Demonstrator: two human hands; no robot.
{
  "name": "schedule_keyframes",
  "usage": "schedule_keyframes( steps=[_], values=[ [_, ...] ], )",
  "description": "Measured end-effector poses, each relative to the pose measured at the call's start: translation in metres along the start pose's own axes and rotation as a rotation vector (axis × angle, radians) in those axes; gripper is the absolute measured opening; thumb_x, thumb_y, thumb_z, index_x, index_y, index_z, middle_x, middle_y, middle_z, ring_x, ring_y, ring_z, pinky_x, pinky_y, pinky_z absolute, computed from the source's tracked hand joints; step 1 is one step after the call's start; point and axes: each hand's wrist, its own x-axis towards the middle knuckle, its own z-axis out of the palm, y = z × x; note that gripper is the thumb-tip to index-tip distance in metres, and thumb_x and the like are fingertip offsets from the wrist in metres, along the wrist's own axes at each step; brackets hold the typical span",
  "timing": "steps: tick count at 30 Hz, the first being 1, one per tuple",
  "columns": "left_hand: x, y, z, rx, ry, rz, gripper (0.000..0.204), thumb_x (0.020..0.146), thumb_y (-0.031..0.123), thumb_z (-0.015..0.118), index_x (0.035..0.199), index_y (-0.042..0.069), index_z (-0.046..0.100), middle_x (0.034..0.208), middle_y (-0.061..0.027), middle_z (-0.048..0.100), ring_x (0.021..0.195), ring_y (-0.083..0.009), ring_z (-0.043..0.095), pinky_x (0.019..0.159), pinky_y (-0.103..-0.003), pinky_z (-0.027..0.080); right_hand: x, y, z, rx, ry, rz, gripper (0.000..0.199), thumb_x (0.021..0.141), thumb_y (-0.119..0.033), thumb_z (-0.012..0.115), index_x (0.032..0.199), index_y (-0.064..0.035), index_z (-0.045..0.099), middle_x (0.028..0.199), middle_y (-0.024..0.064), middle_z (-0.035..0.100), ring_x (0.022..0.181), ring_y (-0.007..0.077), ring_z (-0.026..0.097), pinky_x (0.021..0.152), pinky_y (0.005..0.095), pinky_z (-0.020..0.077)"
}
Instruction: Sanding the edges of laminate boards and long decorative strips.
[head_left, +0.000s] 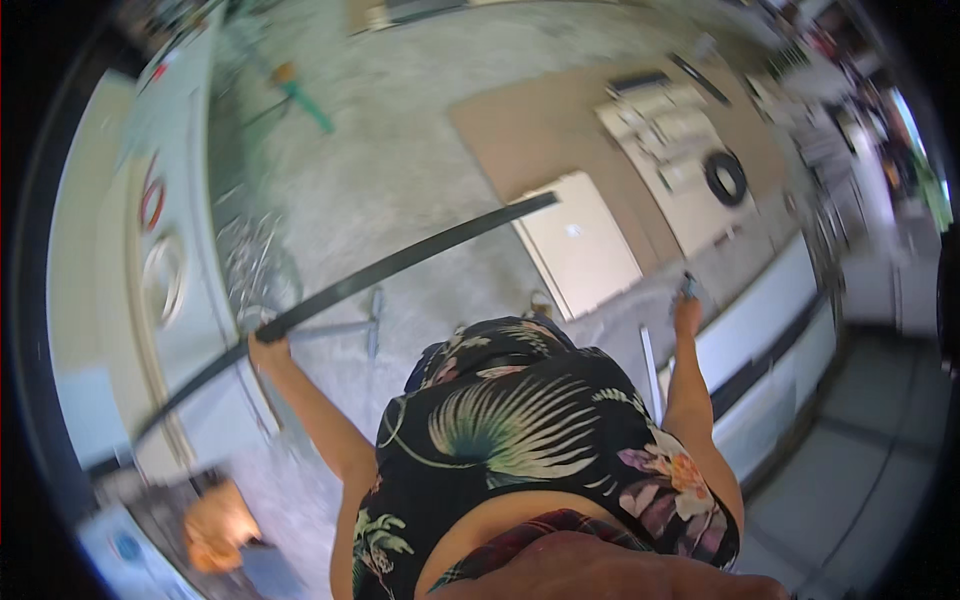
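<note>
A single long, dark bar (400, 262), flat-faced, narrow and nearly black, slants across the scene from the near left, above the worktop (190, 130), to the far right, where its tip overlaps a pale panel (585, 250) in view. The person's left hand (268, 352) has its grip clamped on the bar partway along, beside the worktop's edge. At the right, well apart from the bar, the right hand (687, 314) is raised with one small grey-blue object (688, 286) at its fingers; blur makes it impossible to tell whether that grip is closed on it. Two rings lie on the worktop at left, one red ring (152, 206) and, nearer, one pale ring (164, 278). Beyond the person, one brown sheet (530, 130) covers part of the grey concrete floor (380, 110). On its right side sits one black ring (725, 178), with two dark pieces (638, 82) farther off. One slim white strip (651, 375) stands out just left of the right forearm, and one orange-brown bundle (220, 525) lies at the near left.
</note>
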Motion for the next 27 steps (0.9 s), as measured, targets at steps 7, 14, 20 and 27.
schedule_keyframes(
  steps=[7, 14, 20, 27],
  values=[
    [-0.022, 0.055, -0.006, -0.411, 0.093, -0.156, 0.032, 0.06, 0.016, 0.071, 0.086, 0.0, 0.062, 0.083, -0.0133, 0.063, 0.077, -0.026, 0.061, 0.071, -0.041, 0.048, -0.136, 0.013, -0.009, 0.033, -0.146, 0.208, 0.031, 0.083, -0.029, 0.057, 0.074, 0.0007, 0.062, 0.066, 0.0185, 0.062, 0.062, 0.0318, 0.062, 0.059, 0.0425, 0.048],
    [-0.045, 0.098, 0.038, -1.168, 0.043, -0.767, 0.056, 0.072, 0.033, 0.066, 0.11, -0.005, 0.051, 0.112, -0.0217, 0.053, 0.098, -0.0347, 0.054, 0.083, -0.044, 0.045, -0.26, 0.045, -0.021, 0.207, -0.272, 0.562, 0.029, 0.081, -0.031, 0.057, 0.08, -0.0027, 0.064, 0.075, 0.0212, 0.062, 0.074, 0.0359, 0.062, 0.067, 0.0437, 0.0482],
    [-0.128, 0.196, 0.073, -0.903, -0.415, -0.535, 0.075, 0.077, 0.048, 0.059, 0.126, -0.006, 0.039, 0.129, -0.0256, 0.04, 0.116, -0.0371, 0.044, 0.093, -0.047, 0.039, -0.332, 0.092, -0.043, 0.262, -0.338, 0.832, 0.029, 0.078, -0.028, 0.057, 0.082, 0.0, 0.063, 0.072, 0.0198, 0.063, 0.072, 0.0329, 0.064, 0.066, 0.0409, 0.0498],
    [-0.283, 0.314, 0.113, -0.811, -0.911, -0.276, 0.069, 0.08, 0.041, 0.057, 0.13, -0.001, 0.035, 0.134, -0.0212, 0.037, 0.118, -0.0373, 0.043, 0.089, -0.044, 0.04, -0.404, 0.211, -0.075, 0.443, -0.244, 0.963, 0.023, 0.076, -0.021, 0.056, 0.076, 0.0018, 0.061, 0.063, 0.0147, 0.063, 0.057, 0.0234, 0.064, 0.053, 0.036, 0.05]
  ],
)
